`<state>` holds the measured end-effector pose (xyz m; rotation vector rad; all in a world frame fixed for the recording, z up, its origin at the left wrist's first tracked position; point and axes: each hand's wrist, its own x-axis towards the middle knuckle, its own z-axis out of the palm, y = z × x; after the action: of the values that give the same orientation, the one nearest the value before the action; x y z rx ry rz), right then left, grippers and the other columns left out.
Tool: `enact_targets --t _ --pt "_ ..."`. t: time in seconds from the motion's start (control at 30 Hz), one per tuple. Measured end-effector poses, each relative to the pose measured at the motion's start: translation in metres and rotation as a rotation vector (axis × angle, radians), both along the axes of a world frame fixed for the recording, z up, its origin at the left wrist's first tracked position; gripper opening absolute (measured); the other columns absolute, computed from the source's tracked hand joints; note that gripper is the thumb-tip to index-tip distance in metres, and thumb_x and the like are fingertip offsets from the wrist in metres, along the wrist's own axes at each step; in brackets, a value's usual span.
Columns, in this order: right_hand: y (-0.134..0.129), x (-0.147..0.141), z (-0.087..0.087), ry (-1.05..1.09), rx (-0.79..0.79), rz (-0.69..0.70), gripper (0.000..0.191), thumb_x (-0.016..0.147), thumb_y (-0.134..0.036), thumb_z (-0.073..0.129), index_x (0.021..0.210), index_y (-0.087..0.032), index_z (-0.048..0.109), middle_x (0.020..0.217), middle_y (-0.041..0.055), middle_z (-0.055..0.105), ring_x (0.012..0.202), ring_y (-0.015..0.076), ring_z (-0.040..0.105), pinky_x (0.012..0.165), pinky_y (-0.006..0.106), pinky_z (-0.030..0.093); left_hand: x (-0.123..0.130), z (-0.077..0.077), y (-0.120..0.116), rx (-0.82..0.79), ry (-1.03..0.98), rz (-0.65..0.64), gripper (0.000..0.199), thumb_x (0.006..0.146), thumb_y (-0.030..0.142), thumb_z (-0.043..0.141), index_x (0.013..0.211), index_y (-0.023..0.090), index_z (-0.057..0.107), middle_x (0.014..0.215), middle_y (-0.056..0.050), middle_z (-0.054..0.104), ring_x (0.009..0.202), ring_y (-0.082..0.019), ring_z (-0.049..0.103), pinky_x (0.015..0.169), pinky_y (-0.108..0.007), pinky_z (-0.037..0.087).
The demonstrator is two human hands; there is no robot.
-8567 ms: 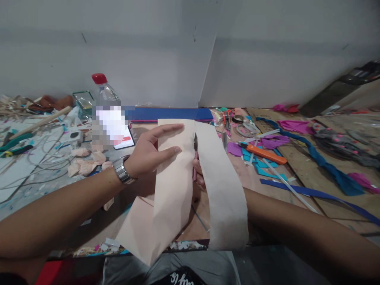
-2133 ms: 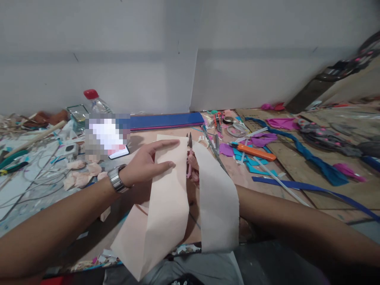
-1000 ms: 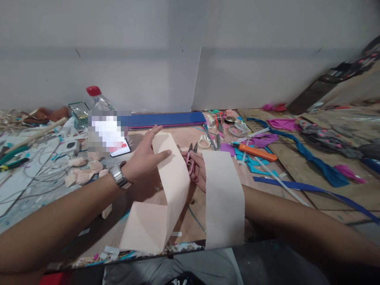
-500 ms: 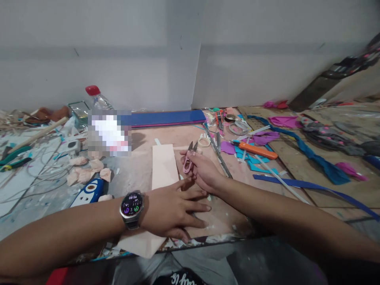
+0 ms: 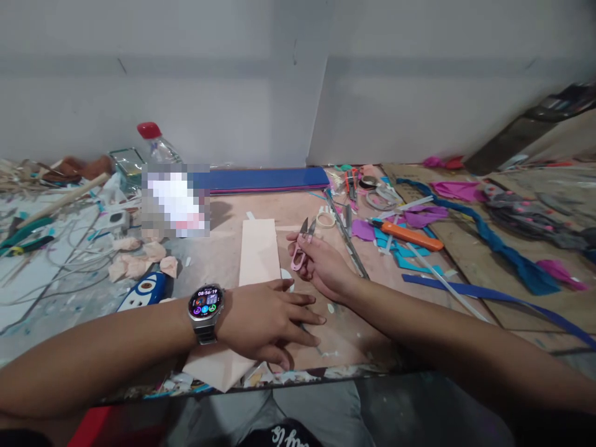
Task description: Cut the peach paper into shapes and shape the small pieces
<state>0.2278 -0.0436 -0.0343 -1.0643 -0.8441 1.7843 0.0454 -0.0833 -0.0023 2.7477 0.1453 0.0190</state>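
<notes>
My left hand [image 5: 272, 320], a smartwatch [image 5: 205, 310] on its wrist, lies palm down with fingers spread across a long strip of peach paper [image 5: 259, 251]. The strip runs out from under the hand toward the far side and toward the table's front edge. My right hand [image 5: 323, 264] is closed around pink thread snips [image 5: 298, 256], whose dark blades point up and away, apart from each other. Right of the strip, the snips touch nothing but the hand. A roll of tape [image 5: 325, 220] lies just past them.
An orange utility knife [image 5: 412, 236] lies among blue and purple scraps at right. Behind are a blue folded stack [image 5: 261, 180] and a red-capped bottle [image 5: 161, 146]. Crumpled peach pieces [image 5: 135, 264], a blue power strip [image 5: 148, 288], cables and pliers [image 5: 28, 239] crowd the left.
My right hand with the snips has drawn slightly apart from my left hand, whose fingers have shifted a little. The camera view has also moved slightly.
</notes>
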Motion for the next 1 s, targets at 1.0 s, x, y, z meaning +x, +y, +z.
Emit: enact_targets --t 1.0 --pt "0.004 0.001 -0.005 -0.021 0.076 0.081 0.040 0.080 -0.051 0.077 0.103 -0.020 0.064 0.075 -0.0049 0.058 0.049 0.0065 0.052 0.041 0.019 0.029 -0.013 0.022 -0.017 0.273 0.124 0.364 0.087 0.074 0.057 0.084 0.145 0.020 0.050 0.149 -0.017 0.056 0.135 -0.040 0.050 0.117 -0.058 0.034"
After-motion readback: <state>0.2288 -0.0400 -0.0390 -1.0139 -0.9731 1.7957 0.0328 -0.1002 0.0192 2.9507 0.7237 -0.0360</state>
